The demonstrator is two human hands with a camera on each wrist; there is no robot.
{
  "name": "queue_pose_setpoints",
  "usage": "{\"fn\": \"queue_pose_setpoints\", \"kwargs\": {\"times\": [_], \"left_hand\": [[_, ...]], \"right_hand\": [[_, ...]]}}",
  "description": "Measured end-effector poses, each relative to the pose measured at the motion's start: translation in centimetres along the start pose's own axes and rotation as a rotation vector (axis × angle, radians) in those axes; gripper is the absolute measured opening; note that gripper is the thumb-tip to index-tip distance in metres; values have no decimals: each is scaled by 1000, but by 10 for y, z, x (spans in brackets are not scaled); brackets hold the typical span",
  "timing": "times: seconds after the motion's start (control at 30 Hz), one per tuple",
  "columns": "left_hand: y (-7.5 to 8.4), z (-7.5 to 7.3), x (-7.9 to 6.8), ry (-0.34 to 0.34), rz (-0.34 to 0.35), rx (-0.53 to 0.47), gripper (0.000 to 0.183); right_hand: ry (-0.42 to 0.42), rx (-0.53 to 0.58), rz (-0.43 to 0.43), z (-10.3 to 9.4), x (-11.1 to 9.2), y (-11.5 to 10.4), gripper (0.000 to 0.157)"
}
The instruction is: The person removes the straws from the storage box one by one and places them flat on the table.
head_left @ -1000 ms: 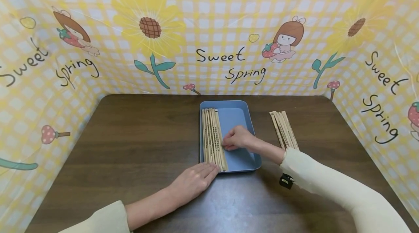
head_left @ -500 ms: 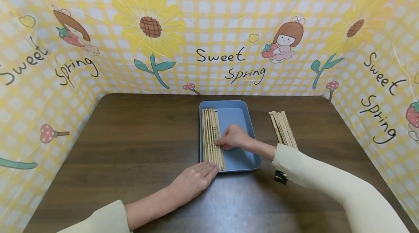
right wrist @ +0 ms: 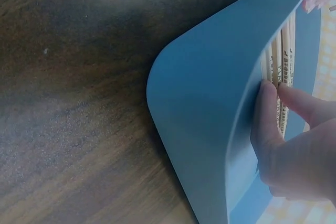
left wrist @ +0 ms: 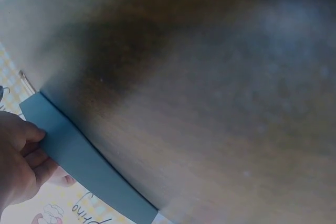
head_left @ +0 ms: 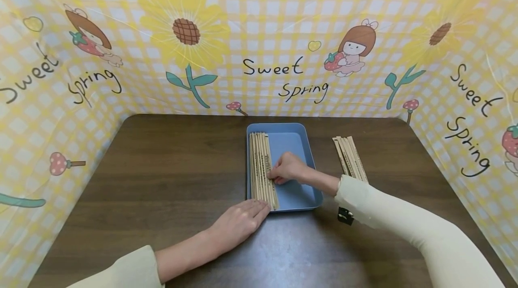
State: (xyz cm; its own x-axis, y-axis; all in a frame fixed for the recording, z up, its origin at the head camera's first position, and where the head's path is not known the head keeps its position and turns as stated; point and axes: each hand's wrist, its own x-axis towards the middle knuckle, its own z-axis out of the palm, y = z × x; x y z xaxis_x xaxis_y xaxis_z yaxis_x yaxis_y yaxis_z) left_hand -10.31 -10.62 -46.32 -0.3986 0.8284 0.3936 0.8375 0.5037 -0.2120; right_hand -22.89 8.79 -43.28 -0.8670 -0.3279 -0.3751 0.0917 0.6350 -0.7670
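Note:
A blue tray (head_left: 297, 193) stands on the table, and a row of thin, paper-wrapped disposable chopsticks (head_left: 259, 162) with printed lettering lies lengthwise along its left side. My left hand (head_left: 242, 221) holds the tray's near left corner. In the left wrist view its thumb lies on the outside of the tray wall (left wrist: 79, 153), fingers over the rim. My right hand (head_left: 290, 169) is inside the tray and pinches a chopstick packet (right wrist: 279, 77) at the row's right edge between thumb and finger. The palm side of the right hand is hidden in the head view.
Several more wrapped chopsticks (head_left: 349, 155) lie on the brown table (head_left: 170, 166) right of the tray, partly hidden behind the right sleeve (head_left: 380, 202). A yellow checked cloth (head_left: 267, 23) with printed flowers surrounds the table at the back and sides.
My right hand has moved slightly left, and the row's right edge has shifted left with it at the near end. The left hand keeps its place on the tray corner.

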Motion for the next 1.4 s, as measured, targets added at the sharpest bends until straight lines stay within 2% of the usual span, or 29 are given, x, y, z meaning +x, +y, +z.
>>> {"fn": "queue_pose_setpoints", "kwargs": {"times": [0.37,0.73,0.97,1.27,1.4], "left_hand": [[-1,-1,1,-20,-14,-5,32],[0,1,1,-11,-21,-10,30],[0,1,1,-5,-23,-3,30],[0,-1,1,-21,-26,-14,31],[1,-1,1,-25,-26,-8,30]], "right_hand": [[-35,102,57,-3,1,-2,11],[-28,117,36,-2,2,1,11],[-3,44,-39,0,2,1,14],[10,-46,-30,2,3,-1,13],[-2,-39,-12,1,2,-2,13]]}}
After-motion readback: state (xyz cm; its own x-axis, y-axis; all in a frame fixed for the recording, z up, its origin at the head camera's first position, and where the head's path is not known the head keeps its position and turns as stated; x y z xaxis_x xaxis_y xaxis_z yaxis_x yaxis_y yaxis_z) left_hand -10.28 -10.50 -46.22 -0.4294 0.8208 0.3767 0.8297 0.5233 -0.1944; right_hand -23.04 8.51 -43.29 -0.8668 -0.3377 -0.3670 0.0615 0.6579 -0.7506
